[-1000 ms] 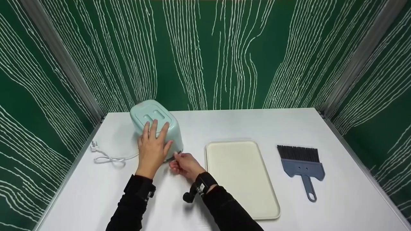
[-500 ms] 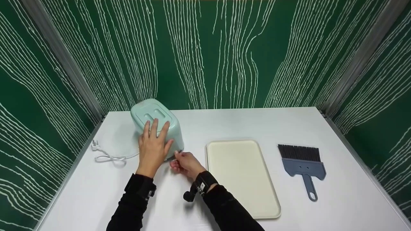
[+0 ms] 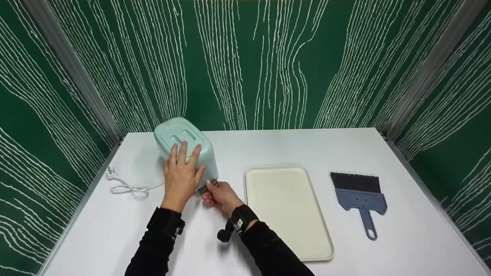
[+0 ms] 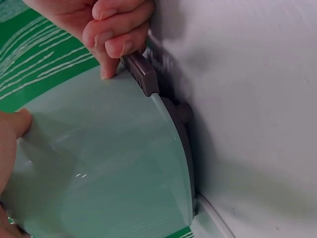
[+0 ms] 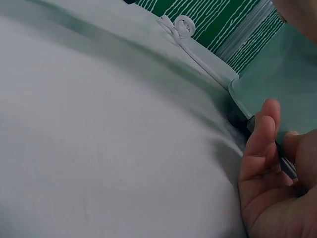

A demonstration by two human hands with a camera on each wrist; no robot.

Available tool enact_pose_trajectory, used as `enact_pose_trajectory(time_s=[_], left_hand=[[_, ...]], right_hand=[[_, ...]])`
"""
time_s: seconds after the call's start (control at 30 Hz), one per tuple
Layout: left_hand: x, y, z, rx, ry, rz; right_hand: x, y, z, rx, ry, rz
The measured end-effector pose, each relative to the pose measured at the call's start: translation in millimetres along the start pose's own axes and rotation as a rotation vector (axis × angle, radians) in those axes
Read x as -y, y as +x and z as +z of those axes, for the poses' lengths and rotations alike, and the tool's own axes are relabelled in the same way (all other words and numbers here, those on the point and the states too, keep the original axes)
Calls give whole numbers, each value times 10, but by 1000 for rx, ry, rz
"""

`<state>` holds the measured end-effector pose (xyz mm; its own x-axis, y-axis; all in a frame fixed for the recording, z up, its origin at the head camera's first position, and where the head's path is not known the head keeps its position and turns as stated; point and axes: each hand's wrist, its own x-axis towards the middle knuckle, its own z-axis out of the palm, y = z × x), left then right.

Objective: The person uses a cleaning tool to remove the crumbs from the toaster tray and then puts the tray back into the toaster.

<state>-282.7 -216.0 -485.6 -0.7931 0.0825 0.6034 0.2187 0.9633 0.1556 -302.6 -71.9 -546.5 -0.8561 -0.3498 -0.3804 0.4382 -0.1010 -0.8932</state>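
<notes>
A mint-green toaster (image 3: 207, 165) with a lid on top stands at the back left of the table. My left hand (image 3: 179, 184) rests on its near end, fingers spread and fairly straight up onto the lid, thumb along the side. Low at the toaster's near end, a dark grey crumb tray (image 3: 203, 188) sticks out a little. My right hand (image 3: 224, 197) pinches this tray's edge between thumb and fingers. In the left wrist view the crumb tray (image 4: 142, 74) projects from the toaster's base under the right hand's curled fingers. The rest of the tray is hidden inside.
Left of the toaster lies a white cord (image 3: 132, 189) with a plug (image 3: 111, 173), bundled on the white table (image 3: 276, 149). A cream rectangular tray (image 3: 287, 214) lies right of my right hand. Farther right is a blue-grey brush (image 3: 361, 199) with black bristles. Green walls border the table.
The dark grey crumb tray has come out slightly at the toaster's base in my right hand's pinch. My left hand stays in place on the toaster.
</notes>
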Motion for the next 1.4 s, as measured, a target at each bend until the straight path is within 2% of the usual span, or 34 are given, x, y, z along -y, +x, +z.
enact_pose_trajectory(time_s=[0.4,0.73,1.07,1.4], left_hand=[[-5,-4,-13,16,-3,-9],[27,-4,3,19,-4,-13],[36,18,1,5,-14,-8],[23,-10,22,-13,-10,5]], right_hand=[[-24,-9,22,-37,15,-19],[-4,-16,8,-65,-24,-18],[27,-29,-32,-129,-198,-49],[19,-56,-1,-174,-127,-85]])
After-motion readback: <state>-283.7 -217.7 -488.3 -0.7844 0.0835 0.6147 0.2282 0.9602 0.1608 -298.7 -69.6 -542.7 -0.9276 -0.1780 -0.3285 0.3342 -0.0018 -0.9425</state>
